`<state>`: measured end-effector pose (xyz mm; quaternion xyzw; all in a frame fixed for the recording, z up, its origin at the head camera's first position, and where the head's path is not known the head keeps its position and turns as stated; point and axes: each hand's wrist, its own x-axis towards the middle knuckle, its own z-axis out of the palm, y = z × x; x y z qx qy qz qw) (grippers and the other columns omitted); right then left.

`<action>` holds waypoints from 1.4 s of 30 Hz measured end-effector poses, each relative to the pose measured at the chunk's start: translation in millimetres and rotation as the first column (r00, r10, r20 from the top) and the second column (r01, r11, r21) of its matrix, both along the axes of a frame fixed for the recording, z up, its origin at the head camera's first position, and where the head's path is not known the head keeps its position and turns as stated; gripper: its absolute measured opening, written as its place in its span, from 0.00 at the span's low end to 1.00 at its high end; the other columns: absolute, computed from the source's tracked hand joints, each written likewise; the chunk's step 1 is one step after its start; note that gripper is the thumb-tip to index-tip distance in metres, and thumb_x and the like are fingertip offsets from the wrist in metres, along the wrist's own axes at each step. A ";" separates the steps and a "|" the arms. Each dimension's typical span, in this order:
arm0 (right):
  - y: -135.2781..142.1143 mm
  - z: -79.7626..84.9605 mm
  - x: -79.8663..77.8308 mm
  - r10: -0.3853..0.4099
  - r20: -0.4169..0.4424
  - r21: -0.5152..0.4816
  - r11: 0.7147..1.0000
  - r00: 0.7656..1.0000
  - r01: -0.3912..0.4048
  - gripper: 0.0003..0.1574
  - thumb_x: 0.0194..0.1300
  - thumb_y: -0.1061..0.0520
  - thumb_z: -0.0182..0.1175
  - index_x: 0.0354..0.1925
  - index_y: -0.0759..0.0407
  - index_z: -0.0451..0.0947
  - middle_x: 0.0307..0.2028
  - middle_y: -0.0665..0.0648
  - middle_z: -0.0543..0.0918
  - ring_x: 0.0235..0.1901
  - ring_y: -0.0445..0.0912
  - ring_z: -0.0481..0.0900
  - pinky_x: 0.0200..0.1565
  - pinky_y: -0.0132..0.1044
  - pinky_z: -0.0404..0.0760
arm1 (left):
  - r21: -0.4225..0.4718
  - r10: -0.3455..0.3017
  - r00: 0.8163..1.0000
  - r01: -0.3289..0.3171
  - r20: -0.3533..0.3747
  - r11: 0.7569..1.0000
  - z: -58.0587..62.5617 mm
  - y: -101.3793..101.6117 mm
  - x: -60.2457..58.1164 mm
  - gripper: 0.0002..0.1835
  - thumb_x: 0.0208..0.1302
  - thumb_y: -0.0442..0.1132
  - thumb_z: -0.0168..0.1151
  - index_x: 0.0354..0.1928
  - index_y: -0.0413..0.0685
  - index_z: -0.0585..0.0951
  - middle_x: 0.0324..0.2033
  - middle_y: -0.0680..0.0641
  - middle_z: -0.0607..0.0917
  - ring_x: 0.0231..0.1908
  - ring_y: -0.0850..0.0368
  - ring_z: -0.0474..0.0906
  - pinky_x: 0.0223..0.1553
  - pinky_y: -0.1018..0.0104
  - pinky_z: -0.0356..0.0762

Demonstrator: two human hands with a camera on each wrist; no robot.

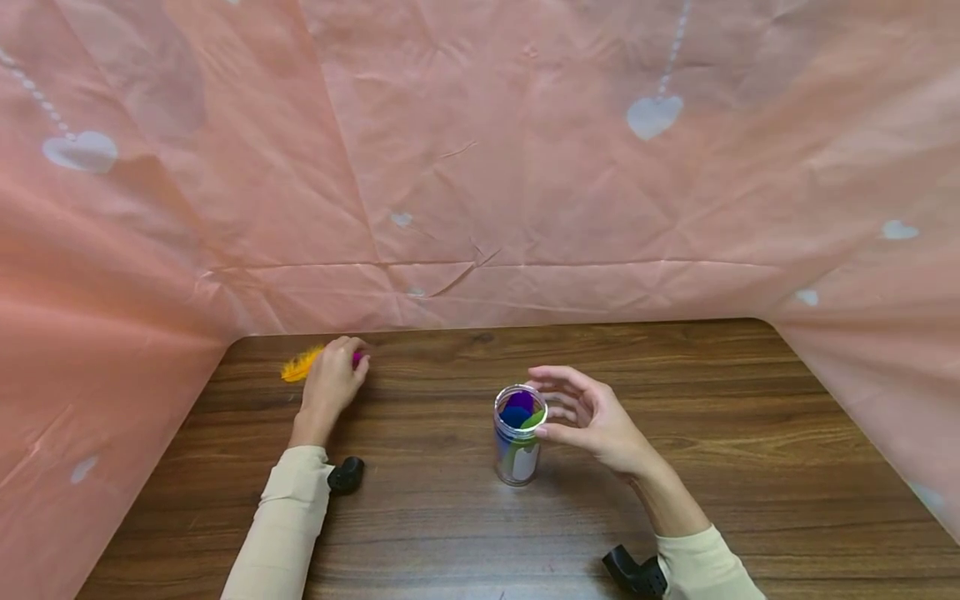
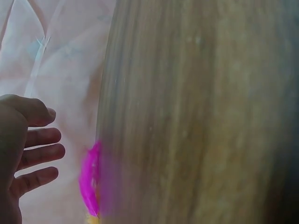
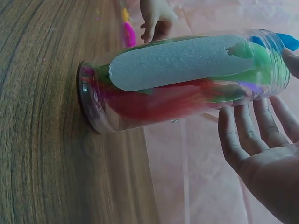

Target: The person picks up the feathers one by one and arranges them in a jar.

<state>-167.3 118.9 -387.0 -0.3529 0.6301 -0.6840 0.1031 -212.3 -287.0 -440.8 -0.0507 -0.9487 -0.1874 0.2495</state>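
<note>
A clear jar (image 1: 516, 461) stands upright on the wooden table, with blue, purple, green and red feathers (image 3: 159, 103) inside and a pale label on its side. My right hand (image 1: 596, 421) rests around its neck, thumb at the near rim and fingers behind, the palm apart from the jar. Farther left, my left hand (image 1: 335, 379) is low over a yellow feather (image 1: 302, 364) and a magenta feather (image 2: 89, 182) at the table's far side. In the left wrist view, its fingers are spread and loosely bent, with nothing seen between them.
The brown wooden table (image 1: 420, 517) ends at a far edge against a pink sheet (image 1: 480, 183) with pale hearts, which also hangs along both sides. A black wrist device (image 1: 347, 476) sits by the left sleeve, another (image 1: 633, 572) by the right.
</note>
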 end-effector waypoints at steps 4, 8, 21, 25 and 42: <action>0.9 0.6 -0.1 -0.002 -0.012 -0.001 1.000 1.000 0.002 0.35 0.62 0.73 0.68 0.66 0.67 0.71 0.57 0.58 0.82 0.58 0.45 0.82 0.58 0.37 0.82 | 0.003 0.009 1.000 -0.009 0.005 1.000 1.0 -2.7 -1.5 0.07 0.63 0.29 0.69 0.41 0.32 0.84 0.38 0.35 0.86 0.39 0.36 0.84 0.43 0.42 0.81; 1.1 0.8 -0.7 -0.001 -0.016 0.003 1.000 1.000 0.001 0.35 0.63 0.73 0.68 0.67 0.68 0.71 0.58 0.57 0.82 0.58 0.44 0.82 0.58 0.37 0.82 | -0.004 0.015 1.000 -0.015 0.009 1.000 0.8 -7.1 -3.1 0.07 0.62 0.28 0.69 0.41 0.32 0.84 0.38 0.35 0.86 0.40 0.35 0.83 0.43 0.41 0.80; 1.0 0.2 -1.2 0.008 -0.013 0.007 1.000 1.000 -0.008 0.36 0.63 0.73 0.69 0.67 0.70 0.70 0.60 0.57 0.81 0.59 0.45 0.81 0.60 0.38 0.81 | -0.069 0.047 0.993 -0.040 0.106 0.997 1.0 -16.7 -7.3 0.12 0.61 0.27 0.69 0.45 0.28 0.82 0.42 0.30 0.85 0.44 0.30 0.83 0.49 0.38 0.79; 1.5 -0.4 -1.1 0.008 -0.016 0.007 1.000 1.000 -0.008 0.36 0.63 0.73 0.69 0.67 0.70 0.70 0.60 0.58 0.80 0.59 0.45 0.81 0.59 0.38 0.81 | -0.095 0.060 0.984 -0.045 0.165 0.994 3.7 -16.8 -8.1 0.14 0.62 0.29 0.70 0.48 0.29 0.82 0.44 0.31 0.85 0.44 0.30 0.83 0.49 0.38 0.79; 2.4 -0.1 -0.4 0.000 -0.009 0.014 1.000 1.000 0.000 0.36 0.63 0.73 0.69 0.67 0.69 0.70 0.61 0.60 0.80 0.59 0.46 0.81 0.59 0.38 0.82 | -0.201 0.086 0.945 -0.022 0.315 0.979 13.1 -18.3 -12.9 0.16 0.65 0.30 0.67 0.52 0.28 0.81 0.46 0.29 0.85 0.47 0.30 0.82 0.51 0.37 0.79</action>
